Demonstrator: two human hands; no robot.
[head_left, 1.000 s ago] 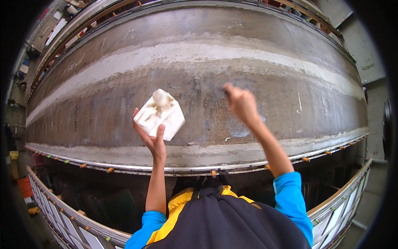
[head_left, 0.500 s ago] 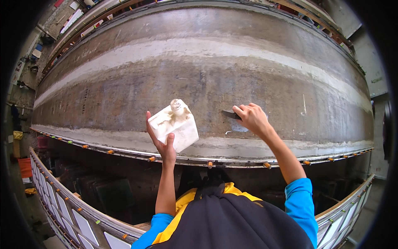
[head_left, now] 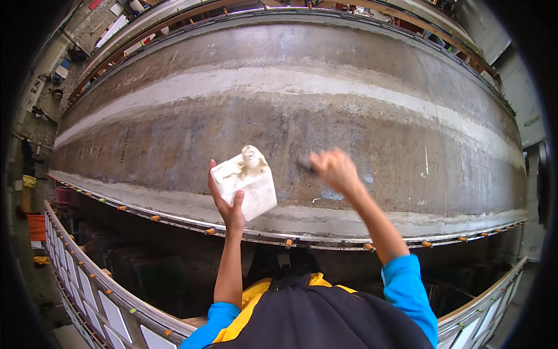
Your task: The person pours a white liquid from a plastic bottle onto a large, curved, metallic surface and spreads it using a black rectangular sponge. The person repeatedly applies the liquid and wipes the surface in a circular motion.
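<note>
My left hand [head_left: 228, 208] is closed around a white plastic jug [head_left: 256, 196], its thumb on the near side and its fingers along the left. The jug is tilted, its capped or crusted neck pointing away from me, with dirty residue about its upper side. To the right, my right hand [head_left: 334, 170] is closed on a dark flat scraper [head_left: 303, 163], which sticks out to the left and is smeared by motion. Both hands are over a long, stained grey-brown slab [head_left: 232, 131]; whether the scraper touches it is unclear.
A pale band [head_left: 267, 78] runs across the slab, and another lies along its near edge. Orange-brown pegs [head_left: 289, 243] line that edge. Behind me, curved racks with pale panels [head_left: 116, 311] flank both sides. An orange bin [head_left: 36, 227] stands at far left.
My right hand has moved left with the scraper, toward the jug, and is now blurred. My left hand still holds the jug, tilted slightly differently. The whole view has shifted a little.
</note>
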